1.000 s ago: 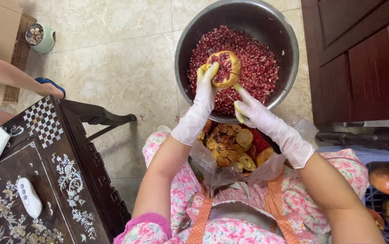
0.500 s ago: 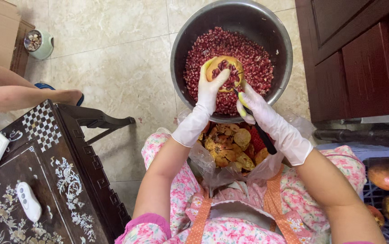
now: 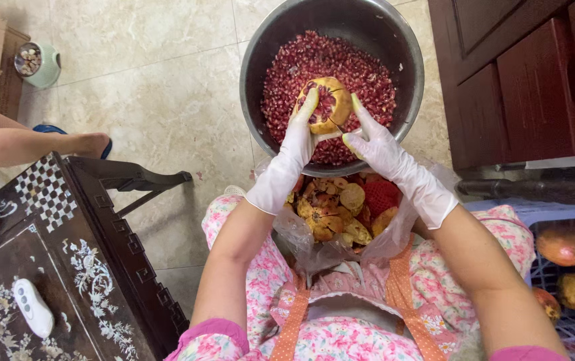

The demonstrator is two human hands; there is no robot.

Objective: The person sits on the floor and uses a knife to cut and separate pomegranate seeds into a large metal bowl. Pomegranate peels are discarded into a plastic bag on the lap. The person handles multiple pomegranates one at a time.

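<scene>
Both of my hands wear white gloves. My left hand (image 3: 299,142) grips a cut pomegranate piece (image 3: 328,102), its yellow rind around dark red seeds, over a large steel bowl (image 3: 258,53) full of loose red seeds. My right hand (image 3: 375,144) sits beside the fruit, its index finger raised against the rind's right side. Whether that hand holds a small tool is unclear. A clear plastic bag (image 3: 294,230) of pomegranate peels rests in my lap, just below both hands.
A dark inlaid wooden table (image 3: 40,281) with two white remotes stands at left. Another person's bare leg and foot (image 3: 40,144) reach in from the left. A dark wooden cabinet (image 3: 521,73) is at right, above a crate of whole pomegranates (image 3: 574,267). A small pale pot (image 3: 37,63) sits on the tiled floor.
The pomegranate piece has turned in my hands, showing more of its seeded face. The other person's foot has stretched further right across the floor.
</scene>
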